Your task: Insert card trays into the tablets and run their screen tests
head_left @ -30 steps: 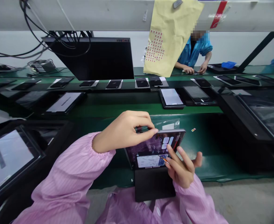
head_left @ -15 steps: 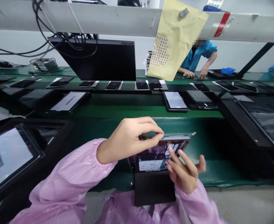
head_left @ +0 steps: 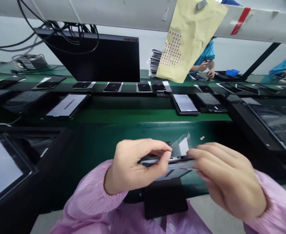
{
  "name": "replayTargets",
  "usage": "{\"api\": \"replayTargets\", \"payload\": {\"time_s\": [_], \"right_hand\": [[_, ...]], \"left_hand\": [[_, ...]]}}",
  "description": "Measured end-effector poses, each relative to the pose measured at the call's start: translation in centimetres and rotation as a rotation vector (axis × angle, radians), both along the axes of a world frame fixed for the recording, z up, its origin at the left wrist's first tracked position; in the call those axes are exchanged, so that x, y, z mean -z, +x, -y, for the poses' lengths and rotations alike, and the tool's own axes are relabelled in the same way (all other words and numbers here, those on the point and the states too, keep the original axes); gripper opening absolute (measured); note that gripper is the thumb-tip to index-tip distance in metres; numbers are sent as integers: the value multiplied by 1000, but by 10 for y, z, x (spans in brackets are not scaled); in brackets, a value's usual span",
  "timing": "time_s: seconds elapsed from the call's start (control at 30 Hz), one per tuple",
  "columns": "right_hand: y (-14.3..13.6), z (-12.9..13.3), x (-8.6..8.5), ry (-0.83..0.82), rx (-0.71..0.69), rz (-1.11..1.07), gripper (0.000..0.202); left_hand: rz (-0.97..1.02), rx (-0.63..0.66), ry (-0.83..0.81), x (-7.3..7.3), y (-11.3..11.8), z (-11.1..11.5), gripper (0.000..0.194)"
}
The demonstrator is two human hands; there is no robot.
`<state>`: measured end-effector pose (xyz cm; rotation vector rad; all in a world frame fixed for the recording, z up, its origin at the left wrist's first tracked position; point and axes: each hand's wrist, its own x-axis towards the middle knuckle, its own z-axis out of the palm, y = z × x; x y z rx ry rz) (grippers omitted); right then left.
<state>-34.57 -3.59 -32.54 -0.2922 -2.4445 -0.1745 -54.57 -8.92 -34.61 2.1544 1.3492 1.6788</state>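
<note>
A tablet (head_left: 177, 160) is tilted nearly edge-on in front of me, above the green work surface. My left hand (head_left: 139, 164) is closed, thumb and fingers pinching its upper edge at the left. A clear plastic film (head_left: 179, 146) with a white patch sticks up behind that edge, between my hands. At the tablet's right end, my right hand (head_left: 227, 175) is closed with its fingertips on the film; its thumb is mostly hidden and the hand is slightly blurred. Below the tablet, a black flat panel (head_left: 166, 198) rests towards my lap.
A small coloured sticker (head_left: 202, 138) lies on the green surface (head_left: 101, 133). Tablets with lit screens, such as one tablet (head_left: 185, 103), line the back. Black trays with tablets flank me. A monitor (head_left: 96, 60) and yellow paper (head_left: 179, 58) hang ahead. A co-worker's hands (head_left: 206, 66) are beyond.
My right hand has moved from in front of the screen to the tablet's right end. The tablet has tipped edge-on, and the film now stands up behind it.
</note>
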Motion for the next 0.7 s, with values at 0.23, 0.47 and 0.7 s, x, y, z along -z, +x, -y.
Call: {"api": "replayTargets", "payload": {"time_s": [0.23,0.47,0.7], "right_hand": [[-15,-18,-7,-14,-133,226,22],[-16,-19,-13,-13,-143,288,26],[-18,-23,-16,-8,-170,384,33]], "left_hand": [[10,-106,48,6,5,7,9],[70,-168,94,18,7,4,6],[65,-138,47,16,6,5,6]]}}
